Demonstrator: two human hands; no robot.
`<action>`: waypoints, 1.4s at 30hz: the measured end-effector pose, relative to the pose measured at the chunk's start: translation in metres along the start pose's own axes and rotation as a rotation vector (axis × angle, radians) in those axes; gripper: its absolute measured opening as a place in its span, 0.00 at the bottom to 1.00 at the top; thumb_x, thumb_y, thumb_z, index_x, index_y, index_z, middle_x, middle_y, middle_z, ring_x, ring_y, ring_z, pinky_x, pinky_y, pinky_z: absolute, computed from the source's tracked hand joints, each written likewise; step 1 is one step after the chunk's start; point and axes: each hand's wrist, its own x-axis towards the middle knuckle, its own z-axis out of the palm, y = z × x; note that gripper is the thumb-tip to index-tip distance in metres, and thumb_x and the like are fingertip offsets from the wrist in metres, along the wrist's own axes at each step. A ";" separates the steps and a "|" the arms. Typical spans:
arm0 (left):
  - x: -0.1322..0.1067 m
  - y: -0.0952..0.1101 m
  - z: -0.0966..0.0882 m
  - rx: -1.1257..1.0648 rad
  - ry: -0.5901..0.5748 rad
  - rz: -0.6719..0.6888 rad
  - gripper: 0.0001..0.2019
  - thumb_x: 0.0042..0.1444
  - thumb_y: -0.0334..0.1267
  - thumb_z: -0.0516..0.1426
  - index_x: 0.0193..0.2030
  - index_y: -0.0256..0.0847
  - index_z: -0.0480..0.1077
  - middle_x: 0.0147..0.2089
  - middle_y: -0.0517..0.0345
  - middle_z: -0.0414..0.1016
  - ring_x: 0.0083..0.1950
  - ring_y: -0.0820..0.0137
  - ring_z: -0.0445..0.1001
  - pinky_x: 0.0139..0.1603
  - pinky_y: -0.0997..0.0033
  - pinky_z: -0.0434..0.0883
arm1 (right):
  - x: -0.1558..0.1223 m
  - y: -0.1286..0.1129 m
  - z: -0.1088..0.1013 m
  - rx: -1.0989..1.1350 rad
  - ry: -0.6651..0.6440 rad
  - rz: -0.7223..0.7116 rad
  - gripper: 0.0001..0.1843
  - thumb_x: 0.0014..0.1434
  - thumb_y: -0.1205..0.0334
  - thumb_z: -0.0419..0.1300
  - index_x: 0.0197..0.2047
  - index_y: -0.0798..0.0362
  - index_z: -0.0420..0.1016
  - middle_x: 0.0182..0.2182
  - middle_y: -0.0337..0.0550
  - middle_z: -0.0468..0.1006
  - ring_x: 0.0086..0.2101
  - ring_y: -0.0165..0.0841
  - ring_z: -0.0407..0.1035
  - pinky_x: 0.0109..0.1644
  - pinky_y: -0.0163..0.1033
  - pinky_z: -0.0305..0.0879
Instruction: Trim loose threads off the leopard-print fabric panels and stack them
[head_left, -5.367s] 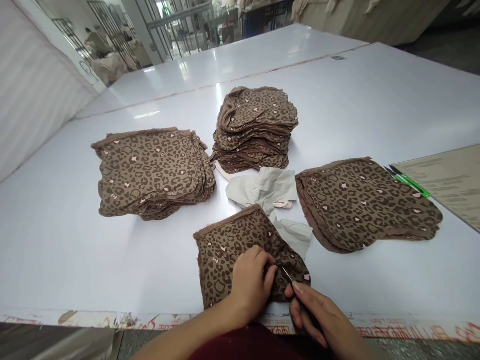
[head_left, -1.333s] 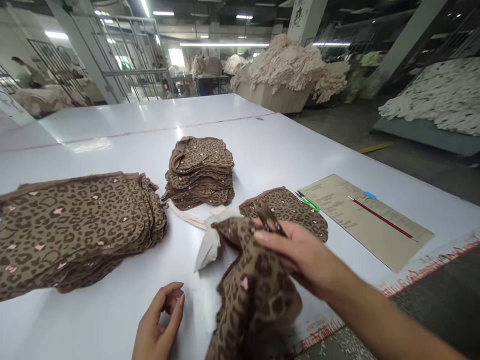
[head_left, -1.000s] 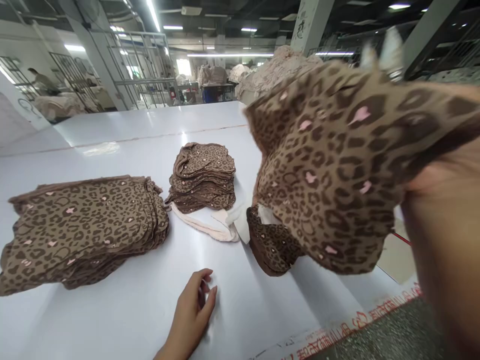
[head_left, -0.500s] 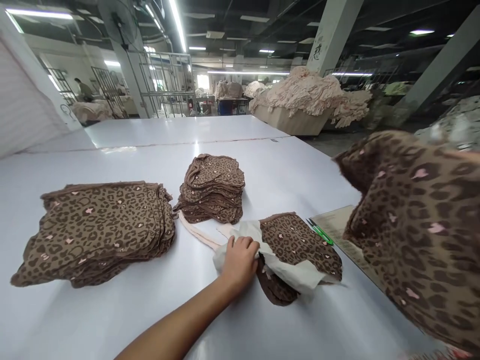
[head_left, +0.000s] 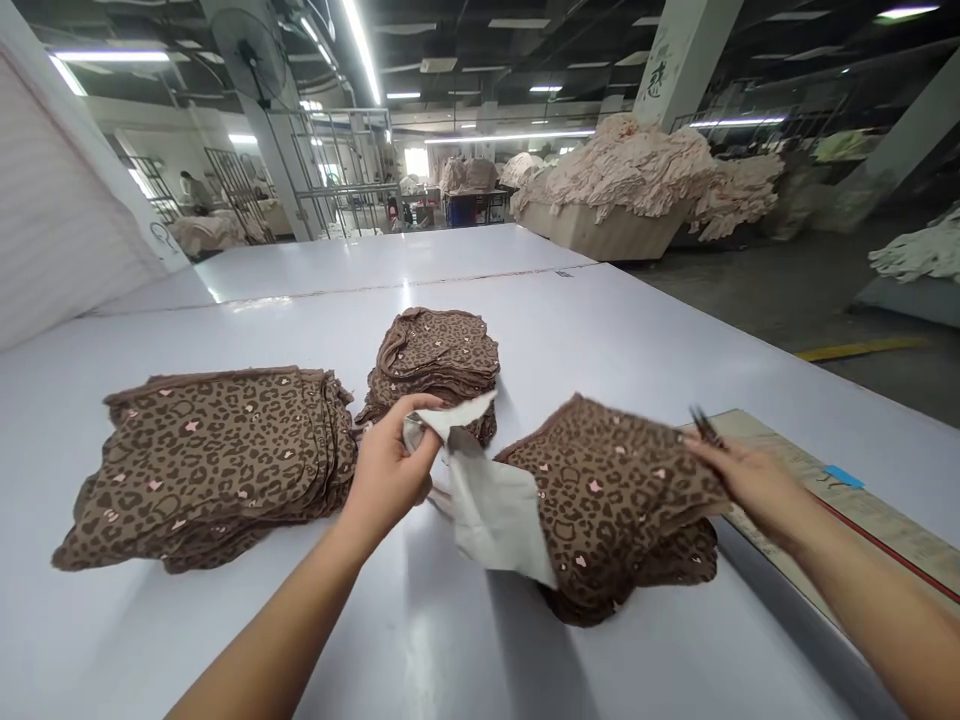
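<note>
My left hand point(head_left: 396, 465) pinches a crumpled pale grey sheet point(head_left: 499, 505); whether it is paper or thin cloth I cannot tell. My right hand point(head_left: 750, 485) grips the right edge of a leopard-print fabric piece point(head_left: 615, 470), raised and tilted above more of the same fabric point(head_left: 686, 560) on the table. The sheet hangs against the piece's left side. Dark blurred tips, probably of thread snips point(head_left: 705, 427), show just beyond my right fingers; whether the hand holds them is unclear. Two stacks of leopard-print pieces lie nearby, a wide one point(head_left: 217, 460) and a smaller one point(head_left: 442, 345).
The white table point(head_left: 315, 640) stretches far back, with a seam across it. A long patterned board point(head_left: 795, 465) with a blue tab lies at right. Beyond the table stand a bin point(head_left: 600, 232) heaped with pale cloth, metal racks point(head_left: 349, 175) and a pillar point(head_left: 686, 60).
My left hand has lifted the pale sheet off the table, up and leftward. The fabric piece at far right has come down to the middle right, with my right hand now visible on it.
</note>
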 end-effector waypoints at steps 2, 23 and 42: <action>0.004 -0.013 0.010 0.020 -0.065 -0.024 0.11 0.51 0.36 0.52 0.41 0.40 0.69 0.31 0.62 0.73 0.31 0.71 0.69 0.33 0.75 0.63 | -0.012 0.025 0.021 -0.029 -0.098 0.051 0.15 0.60 0.65 0.51 0.31 0.62 0.78 0.28 0.50 0.80 0.30 0.34 0.74 0.33 0.36 0.68; 0.015 -0.058 0.015 -0.646 -0.358 -0.473 0.28 0.42 0.46 0.63 0.50 0.40 0.64 0.40 0.58 0.75 0.38 0.68 0.73 0.41 0.71 0.68 | -0.098 0.064 0.031 -0.387 -0.048 -0.106 0.22 0.61 0.55 0.43 0.54 0.51 0.66 0.55 0.42 0.67 0.50 0.38 0.67 0.45 0.40 0.68; 0.023 -0.068 0.037 -0.525 -0.259 -0.451 0.23 0.43 0.48 0.63 0.44 0.40 0.66 0.34 0.62 0.72 0.33 0.71 0.71 0.34 0.75 0.67 | -0.170 0.072 0.042 -0.421 -0.091 -0.123 0.25 0.62 0.65 0.41 0.62 0.49 0.52 0.57 0.44 0.64 0.44 0.33 0.71 0.33 0.35 0.70</action>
